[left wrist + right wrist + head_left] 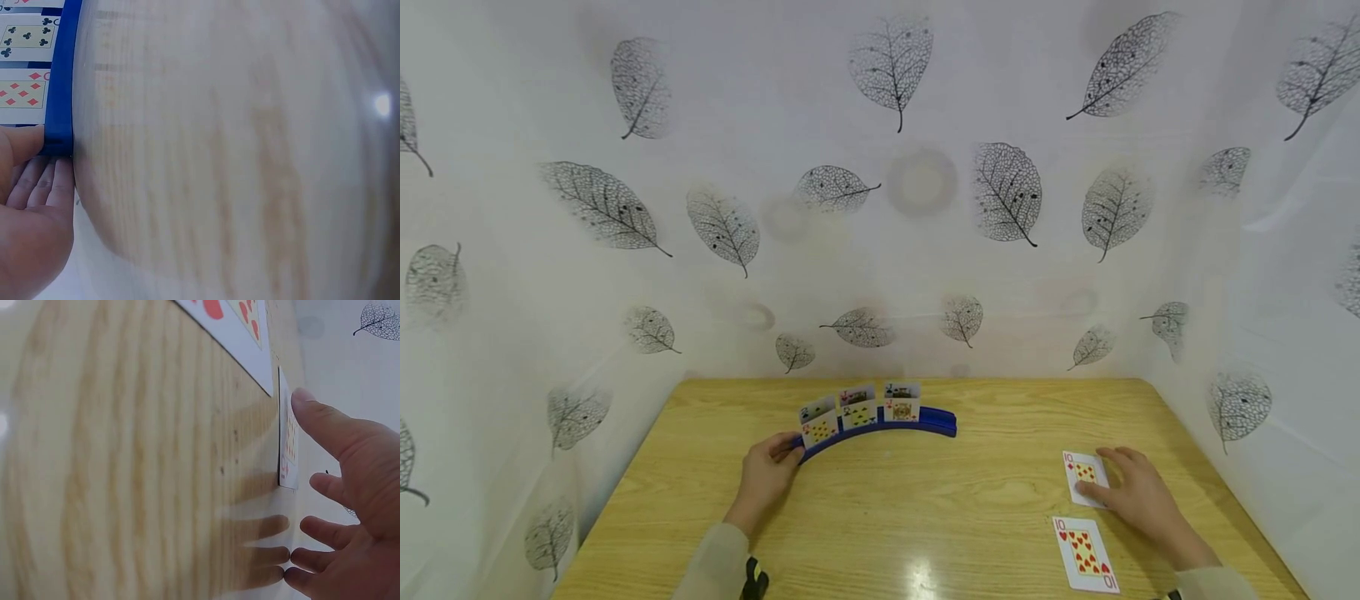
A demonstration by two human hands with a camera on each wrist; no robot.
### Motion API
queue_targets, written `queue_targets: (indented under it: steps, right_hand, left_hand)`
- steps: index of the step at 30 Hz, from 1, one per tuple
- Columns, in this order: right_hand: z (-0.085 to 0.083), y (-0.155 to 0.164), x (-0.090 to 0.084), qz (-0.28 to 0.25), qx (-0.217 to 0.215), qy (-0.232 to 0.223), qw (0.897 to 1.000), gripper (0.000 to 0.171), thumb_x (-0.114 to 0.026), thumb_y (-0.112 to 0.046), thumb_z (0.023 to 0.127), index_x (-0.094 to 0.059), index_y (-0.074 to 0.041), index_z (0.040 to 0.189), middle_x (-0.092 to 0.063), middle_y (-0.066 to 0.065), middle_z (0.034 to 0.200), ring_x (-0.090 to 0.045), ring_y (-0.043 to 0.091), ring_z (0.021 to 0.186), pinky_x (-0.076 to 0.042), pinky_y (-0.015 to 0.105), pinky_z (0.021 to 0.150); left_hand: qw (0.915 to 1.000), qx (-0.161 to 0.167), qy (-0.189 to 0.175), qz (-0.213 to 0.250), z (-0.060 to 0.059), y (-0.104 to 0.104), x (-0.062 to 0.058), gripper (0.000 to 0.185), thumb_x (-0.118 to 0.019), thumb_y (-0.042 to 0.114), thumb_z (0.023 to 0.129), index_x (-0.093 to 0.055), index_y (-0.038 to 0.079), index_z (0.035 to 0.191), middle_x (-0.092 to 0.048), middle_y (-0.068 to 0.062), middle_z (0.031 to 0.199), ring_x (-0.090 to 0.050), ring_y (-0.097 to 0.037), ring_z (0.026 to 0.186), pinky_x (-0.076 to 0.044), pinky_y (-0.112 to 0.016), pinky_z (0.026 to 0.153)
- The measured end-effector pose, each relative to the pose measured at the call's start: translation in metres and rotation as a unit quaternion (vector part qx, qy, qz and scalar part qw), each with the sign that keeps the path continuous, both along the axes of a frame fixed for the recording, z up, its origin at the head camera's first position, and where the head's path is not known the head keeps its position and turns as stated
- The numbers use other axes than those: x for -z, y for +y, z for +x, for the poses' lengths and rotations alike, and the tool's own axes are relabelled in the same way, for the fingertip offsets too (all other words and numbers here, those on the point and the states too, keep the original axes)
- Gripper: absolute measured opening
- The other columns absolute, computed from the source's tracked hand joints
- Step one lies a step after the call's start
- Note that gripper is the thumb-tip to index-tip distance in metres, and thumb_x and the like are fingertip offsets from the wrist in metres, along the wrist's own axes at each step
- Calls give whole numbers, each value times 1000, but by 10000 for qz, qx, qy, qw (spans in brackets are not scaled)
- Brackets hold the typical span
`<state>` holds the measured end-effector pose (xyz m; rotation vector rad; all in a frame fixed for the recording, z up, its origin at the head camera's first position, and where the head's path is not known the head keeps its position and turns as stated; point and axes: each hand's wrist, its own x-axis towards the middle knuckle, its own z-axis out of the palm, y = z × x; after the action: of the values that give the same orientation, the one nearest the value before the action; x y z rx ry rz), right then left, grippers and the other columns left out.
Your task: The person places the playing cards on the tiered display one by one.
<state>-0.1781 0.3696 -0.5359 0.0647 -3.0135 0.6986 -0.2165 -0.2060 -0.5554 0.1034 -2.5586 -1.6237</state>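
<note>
**Face card under the right hand, holder far left**

Face card (1084,477) lies flat on the table (925,517), long axis pointing away from the person, just beyond the ten of hearts (1085,553). Right hand (1138,492) rests on it, fingers spread nearly straight; thumb looks set at the card's edge, hard to confirm. Left hand (767,471) pinches the left end of the blue card holder (880,427), well apart from the card.

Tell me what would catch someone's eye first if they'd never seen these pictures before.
Probably the curved blue card holder at the far middle of the wooden table, with playing cards standing in it and the left hand gripping its left end. Next, the two face-up red cards near the right edge: the right hand rests on the farther card, while the ten of hearts lies nearer the person.
</note>
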Motion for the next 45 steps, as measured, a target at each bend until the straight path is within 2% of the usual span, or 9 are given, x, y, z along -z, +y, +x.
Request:
queue_targets:
  steps: [9, 18, 25, 32, 36, 39, 42, 45]
  right_hand:
    - [-2, 2, 4, 61, 14, -136, 9999, 92, -77, -54, 91, -48, 13, 146, -34, 53, 147, -40, 74, 127, -38, 86, 100]
    - [-3, 2, 1, 216, -45, -232, 9995, 87, -75, -55, 93, -54, 14, 142, -39, 52, 145, -40, 72, 129, -41, 84, 99]
    - [-2, 1, 3, 27, -8, -145, 9999, 88, -78, -54, 91, -53, 14, 141, -40, 51, 145, -40, 70, 130, -37, 84, 104]
    - [-3, -2, 1, -261, 98, -44, 9996, 94, -84, -49, 87, -47, 16, 142, -49, 47, 142, -46, 66, 129, -40, 79, 105]
    - [-4, -3, 1, -302, 220, 153, 9992, 90, -88, -45, 84, -50, 16, 139, -63, 41, 126, -61, 57, 115, -50, 70, 95]
    - [-4, -4, 0, -331, 277, 275, 9987, 85, -90, -40, 83, -53, 15, 136, -71, 33, 112, -69, 46, 100, -56, 62, 86]
    - [-5, -6, -1, -384, 296, 225, 9986, 81, -90, -36, 85, -52, 14, 137, -73, 30, 108, -69, 36, 90, -57, 51, 78]
    - [-6, -8, -3, -461, 346, 151, 9982, 73, -87, -27, 88, -51, 12, 138, -73, 26, 105, -63, 27, 85, -52, 39, 71]
  left_hand:
    - [10000, 1, 12, 7, 0, 0, 0, 31, -69, -1, 98, -71, -3, 129, -71, -26, 129, -71, -38, 119, -63, -37, 97]
    - [10000, -1, 8, -3, 0, 0, 0, 31, -69, 0, 99, -71, -3, 130, -72, -25, 128, -71, -38, 119, -63, -37, 97]
    - [10000, -18, -40, 25, 1, 0, -1, 31, -69, 0, 99, -70, -3, 130, -72, -26, 128, -71, -39, 119, -63, -37, 98]
    - [10000, 0, -23, 19, 1, 1, -2, 30, -69, -1, 99, -71, -3, 129, -72, -26, 128, -71, -39, 119, -63, -37, 97]
    - [10000, 17, -23, 37, 0, 1, -2, 30, -69, -1, 99, -71, -4, 129, -71, -26, 128, -71, -39, 120, -63, -37, 97]
    - [10000, 23, -17, 30, 0, 1, -2, 30, -69, 0, 99, -71, -4, 129, -72, -26, 128, -71, -39, 119, -63, -36, 97]
    - [10000, 30, -6, 26, 0, 1, -2, 30, -69, -1, 99, -71, -4, 129, -72, -26, 128, -71, -39, 119, -63, -36, 97]
    - [10000, 25, -9, 11, 0, 1, -2, 30, -69, -1, 98, -71, -4, 128, -72, -26, 128, -71, -39, 119, -63, -37, 97]
